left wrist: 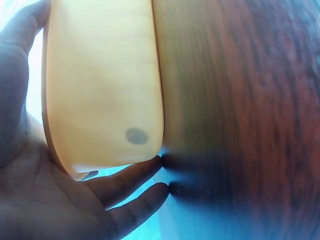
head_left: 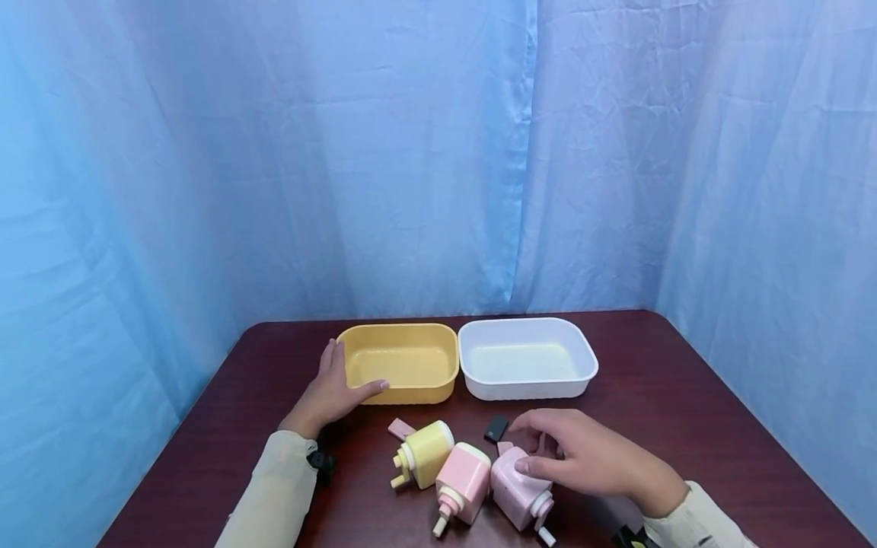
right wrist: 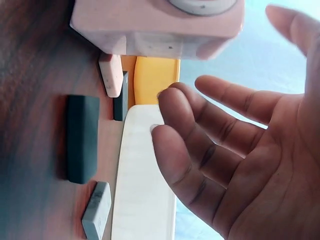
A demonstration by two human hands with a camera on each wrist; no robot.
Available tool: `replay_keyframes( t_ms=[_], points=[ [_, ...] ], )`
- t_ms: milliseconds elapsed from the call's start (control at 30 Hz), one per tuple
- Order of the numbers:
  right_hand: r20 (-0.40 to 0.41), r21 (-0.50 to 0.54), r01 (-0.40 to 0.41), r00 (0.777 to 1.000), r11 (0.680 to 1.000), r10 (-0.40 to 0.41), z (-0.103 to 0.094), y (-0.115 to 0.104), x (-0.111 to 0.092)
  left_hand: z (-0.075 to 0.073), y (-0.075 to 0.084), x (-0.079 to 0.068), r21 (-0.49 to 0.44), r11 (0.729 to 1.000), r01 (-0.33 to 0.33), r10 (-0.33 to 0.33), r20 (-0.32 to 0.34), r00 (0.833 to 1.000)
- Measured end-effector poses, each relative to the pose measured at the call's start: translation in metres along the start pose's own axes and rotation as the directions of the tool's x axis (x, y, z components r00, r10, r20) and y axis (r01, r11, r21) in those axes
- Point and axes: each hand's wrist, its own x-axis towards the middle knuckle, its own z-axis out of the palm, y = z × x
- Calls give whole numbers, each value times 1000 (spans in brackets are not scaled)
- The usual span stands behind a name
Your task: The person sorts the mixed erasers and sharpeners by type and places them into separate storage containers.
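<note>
Tub row: we found yellow tub (head_left: 401,395) and white tub (head_left: 527,390) rim to rim.
Near middle: yellow sharpener (head_left: 426,455), pink sharpener (head_left: 463,476) and lilac sharpener (head_left: 510,489) blocked low passage.
Right tabletop (head_left: 658,399): we saw room to pass beside white tub.

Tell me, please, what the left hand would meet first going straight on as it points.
The left hand would probably meet the yellow bin first: its corner sits within the hand's spread, though contact is hard to judge.
</note>
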Motion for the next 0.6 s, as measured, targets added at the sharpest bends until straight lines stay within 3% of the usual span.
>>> replay_keyframes(
  t_ms=[267, 467, 600],
  points=[
    [14, 11, 31, 999, 999, -31, 7, -3, 0, -2, 0, 0, 13, 1000, 6, -6, -2, 1000],
    [-13, -62, 67, 998, 996, -67, 14, -4, -4, -2, -2, 1, 22, 1000, 9, -9, 2, 1000],
    [-34, -109, 44, 998, 993, -48, 19, -5, -7, 0, -3, 2, 33, 999, 10, -10, 1, 1000]
  ],
)
